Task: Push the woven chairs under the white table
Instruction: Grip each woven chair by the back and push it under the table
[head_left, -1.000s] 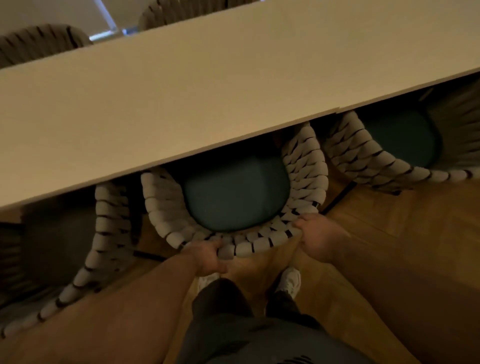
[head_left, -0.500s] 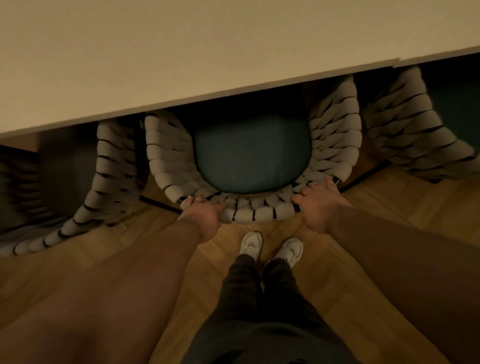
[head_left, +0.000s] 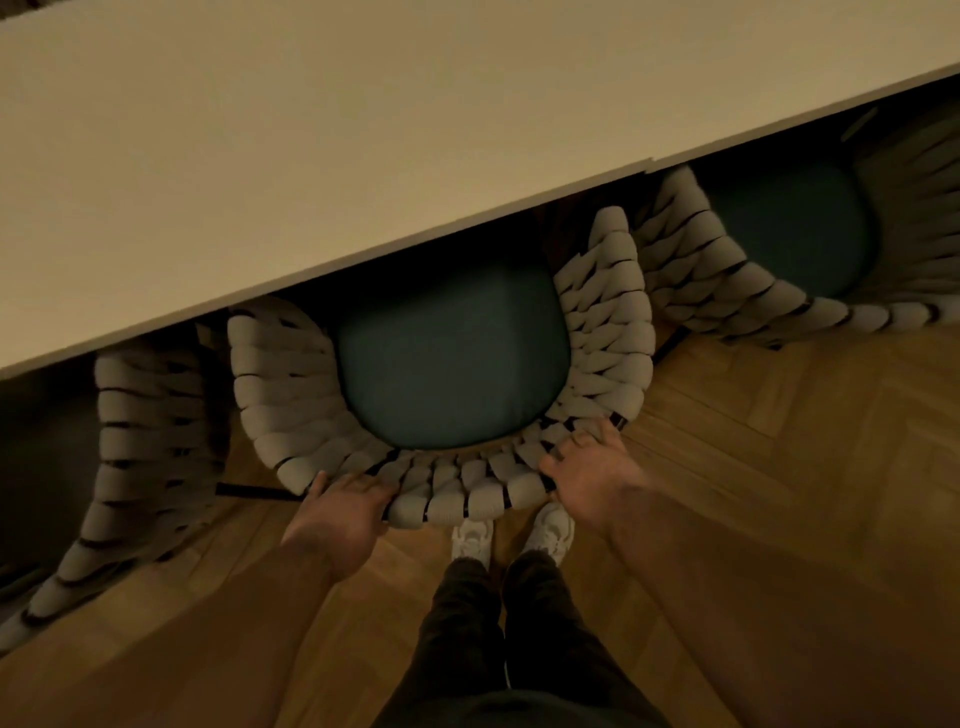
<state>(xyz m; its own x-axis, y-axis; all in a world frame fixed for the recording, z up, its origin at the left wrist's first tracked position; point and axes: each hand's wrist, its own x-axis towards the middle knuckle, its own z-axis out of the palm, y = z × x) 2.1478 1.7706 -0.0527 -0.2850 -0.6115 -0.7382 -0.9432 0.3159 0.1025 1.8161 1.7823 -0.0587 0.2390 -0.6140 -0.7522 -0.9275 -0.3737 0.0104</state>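
A person, seen from above, presses both hands against the back of a woven chair to slide it under a white table.

Nearest, dark trousers (head_left: 467, 623) and white shoes (head_left: 472, 538) stand on a herringbone wood floor (head_left: 779, 467), feet together just behind the chair. The left hand (head_left: 340, 514) and right hand (head_left: 589, 480) rest on the curved back rim, one toward each side, likely to keep the push straight. Their fingers lie spread and fairly flat on the weave, not clamped round it. The middle woven chair (head_left: 291, 395) sits partly under the table edge, its teal cushion (head_left: 447, 364) half covered. A left chair (head_left: 150, 431) and a right chair (head_left: 727, 280) flank it closely. Beyond, the white table (head_left: 363, 156) fills the dim, warm view.
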